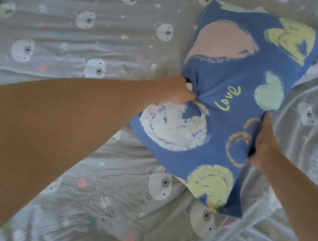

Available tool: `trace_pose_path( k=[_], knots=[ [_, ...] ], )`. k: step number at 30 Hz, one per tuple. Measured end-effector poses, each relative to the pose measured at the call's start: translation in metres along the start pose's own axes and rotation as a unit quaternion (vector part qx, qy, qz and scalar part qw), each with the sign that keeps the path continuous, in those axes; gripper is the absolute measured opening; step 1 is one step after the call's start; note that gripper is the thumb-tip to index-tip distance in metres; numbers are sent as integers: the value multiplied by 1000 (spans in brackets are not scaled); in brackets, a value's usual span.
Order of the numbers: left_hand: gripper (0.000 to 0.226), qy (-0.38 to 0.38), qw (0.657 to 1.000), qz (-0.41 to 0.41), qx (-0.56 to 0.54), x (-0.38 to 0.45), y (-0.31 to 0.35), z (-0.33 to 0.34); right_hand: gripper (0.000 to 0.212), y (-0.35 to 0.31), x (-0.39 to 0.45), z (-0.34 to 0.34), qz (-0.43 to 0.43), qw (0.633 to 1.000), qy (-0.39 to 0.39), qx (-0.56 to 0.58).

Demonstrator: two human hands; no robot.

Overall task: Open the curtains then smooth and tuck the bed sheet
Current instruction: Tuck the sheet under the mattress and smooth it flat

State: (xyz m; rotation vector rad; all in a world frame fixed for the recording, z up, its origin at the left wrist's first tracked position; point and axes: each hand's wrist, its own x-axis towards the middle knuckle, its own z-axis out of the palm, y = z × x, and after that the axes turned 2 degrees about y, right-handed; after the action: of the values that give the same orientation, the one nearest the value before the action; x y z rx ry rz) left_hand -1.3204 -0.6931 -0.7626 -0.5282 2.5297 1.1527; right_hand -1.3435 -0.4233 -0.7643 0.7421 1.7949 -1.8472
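Both bare arms reach up the frame to the blue pillow [233,102]. Left hand [176,92] pinches its left edge; right hand [264,144] grips its right edge. Its long side runs top to bottom over the bear sheet [84,37].

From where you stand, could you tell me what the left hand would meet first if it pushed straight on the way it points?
The left hand already grips the blue pillow; pushed on, it would likely press deeper into that pillow, though depth is unclear.

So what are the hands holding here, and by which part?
Both grip the blue heart-printed pillow: the left hand bunches its left edge, the right hand clasps its right edge.
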Motion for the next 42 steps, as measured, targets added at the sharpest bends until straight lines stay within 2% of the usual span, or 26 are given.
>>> trace_pose_path(
  k=[2,4,5,8,12,15,18,20,21,23,25,27,28,29,30,32,33,35,37,39,41,42],
  knots=[
    [14,-28,999,23,-7,-16,7,-17,64,-9,-11,18,-7,999,16,33],
    [25,-2,995,94,21,-43,2,-49,71,-15,-28,37,-17,998,41,41],
    [25,10,994,108,26,-57,-4,-67,69,-17,-34,48,-16,999,23,44],
    [34,56,982,160,80,-111,-35,-133,55,-6,-63,104,-5,989,-113,100],
    [31,171,957,180,152,-211,-113,-222,68,35,-134,213,9,958,-239,159],
    [45,200,959,103,174,-290,-188,-262,67,72,-180,287,38,959,-260,105],
    [58,160,967,-78,180,-358,-273,-265,70,130,-211,343,59,955,-282,-70],
    [52,74,963,-230,122,-390,-326,-249,71,175,-232,359,95,920,-297,-236],
    [60,52,952,-298,49,-404,-354,-242,70,196,-244,364,127,887,-315,-313],
    [70,82,909,-372,-168,-412,-390,-233,66,217,-261,363,181,843,-319,-394],
    [72,168,866,-370,-290,-410,-415,-234,64,236,-257,364,150,859,-286,-397],
    [89,251,845,-340,-327,-400,-435,-236,81,249,-246,367,87,896,-240,-364],
    [95,249,853,-313,-336,-392,-436,-234,93,258,-237,367,62,911,-219,-343],
    [91,234,859,-294,-348,-384,-432,-231,100,266,-233,370,36,921,-208,-329],
    [80,219,852,-279,-384,-373,-421,-227,103,274,-233,376,25,926,-205,-316],
    [51,130,858,-249,-431,-347,-402,-225,105,276,-251,398,29,924,-239,-297],
    [45,87,871,-219,-430,-336,-390,-229,105,276,-260,410,33,920,-260,-290],
    [52,51,889,-206,-406,-322,-377,-243,98,270,-270,415,84,900,-305,-298],
    [71,65,901,-259,-342,-315,-391,-267,85,244,-263,401,124,866,-321,-362],
    [87,132,908,-280,-283,-311,-411,-293,84,212,-251,389,114,847,-291,-431],
    [107,192,891,-279,-302,-294,-435,-309,81,185,-232,402,59,879,-216,-422],
    [110,200,890,-265,-312,-284,-440,-310,76,176,-227,418,33,900,-192,-390]
  ],
)
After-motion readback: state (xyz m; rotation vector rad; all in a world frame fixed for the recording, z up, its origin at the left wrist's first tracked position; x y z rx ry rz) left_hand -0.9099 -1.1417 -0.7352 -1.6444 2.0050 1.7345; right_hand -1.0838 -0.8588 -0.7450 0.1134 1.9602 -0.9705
